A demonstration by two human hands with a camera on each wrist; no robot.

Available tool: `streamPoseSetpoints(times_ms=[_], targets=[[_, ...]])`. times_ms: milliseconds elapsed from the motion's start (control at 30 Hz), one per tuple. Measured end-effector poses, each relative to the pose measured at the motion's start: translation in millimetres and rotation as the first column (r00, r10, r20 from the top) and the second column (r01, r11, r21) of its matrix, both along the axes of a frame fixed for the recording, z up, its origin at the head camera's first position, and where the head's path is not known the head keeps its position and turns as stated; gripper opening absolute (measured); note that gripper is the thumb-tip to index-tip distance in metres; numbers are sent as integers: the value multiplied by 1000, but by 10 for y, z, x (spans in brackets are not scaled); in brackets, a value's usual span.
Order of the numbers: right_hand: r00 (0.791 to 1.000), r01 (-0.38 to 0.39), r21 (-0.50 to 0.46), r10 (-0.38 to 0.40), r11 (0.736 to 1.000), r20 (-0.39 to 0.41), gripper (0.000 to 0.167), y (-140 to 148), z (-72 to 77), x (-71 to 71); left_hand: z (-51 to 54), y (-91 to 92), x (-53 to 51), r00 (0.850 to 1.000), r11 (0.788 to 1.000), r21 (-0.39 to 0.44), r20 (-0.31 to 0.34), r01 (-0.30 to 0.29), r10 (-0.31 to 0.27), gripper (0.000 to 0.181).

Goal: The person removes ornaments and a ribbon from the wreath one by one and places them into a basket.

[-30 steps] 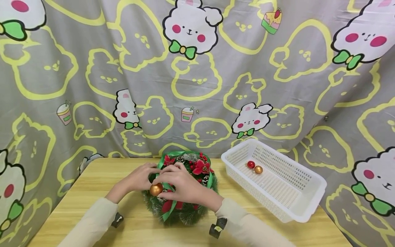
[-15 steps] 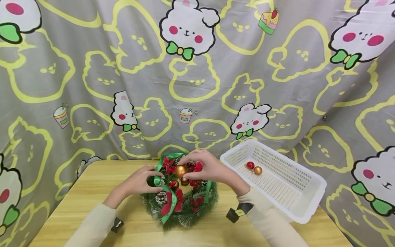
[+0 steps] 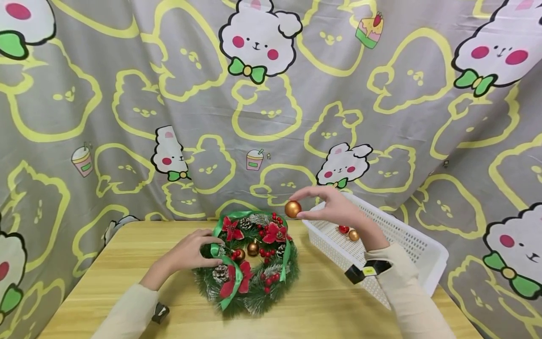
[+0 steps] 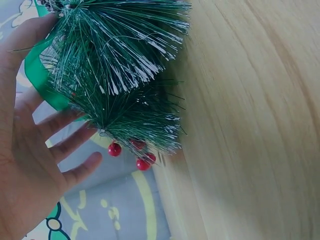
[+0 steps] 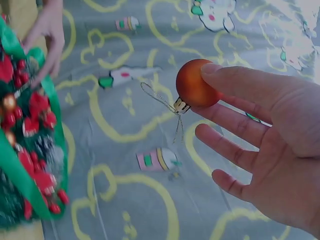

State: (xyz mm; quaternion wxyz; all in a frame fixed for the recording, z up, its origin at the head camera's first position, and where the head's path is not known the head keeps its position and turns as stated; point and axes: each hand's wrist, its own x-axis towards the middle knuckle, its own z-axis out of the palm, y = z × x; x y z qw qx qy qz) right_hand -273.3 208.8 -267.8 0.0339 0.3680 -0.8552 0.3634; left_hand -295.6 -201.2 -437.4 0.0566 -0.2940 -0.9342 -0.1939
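In the head view a Christmas wreath of green needles, red flowers, berries, pine cones and green ribbon lies on the table. My left hand holds its left side, thumb and fingers around the greenery and ribbon; the left wrist view shows the fingertips against the needles. Gold baubles sit in the wreath's middle. Up and right of the wreath, my right hand pinches another gold bauble between thumb and fingers. Its thin hanging loop dangles free in the right wrist view.
A white plastic basket stands on the right of the table, partly hidden by the right arm. Inside are a red bauble and a gold bauble. A patterned grey curtain hangs behind the wooden table.
My right hand has lifted the gold bauble from over the wreath's left side and carried it right and up, near the basket's left edge. My left hand stays at the wreath.
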Motion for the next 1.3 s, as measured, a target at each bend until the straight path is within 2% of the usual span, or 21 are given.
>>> streamPoseSetpoints(times_ms=[233,433,700,900,1133,1300], targets=[[997,73,53,-74,996,18,35,344,86,-64,-26,-11,-9,1000,1000,7,0,-4,4,59],[993,116,104,-117,988,0,33,593,34,-155,-35,-15,-19,1000,1000,14,-3,-3,4,59],[987,154,137,-158,979,24,34,829,-31,-288,-43,-24,-26,1000,1000,17,-2,-9,9,59],[973,211,154,-223,965,66,38,1006,-135,-394,-33,-6,-31,1000,1000,15,14,-6,5,60],[965,225,171,-243,959,98,42,1131,-272,-505,4,8,-51,998,1000,25,57,-7,6,57],[950,269,186,-292,945,108,40,1170,-381,-573,20,7,-51,998,1000,25,59,-13,12,58]])
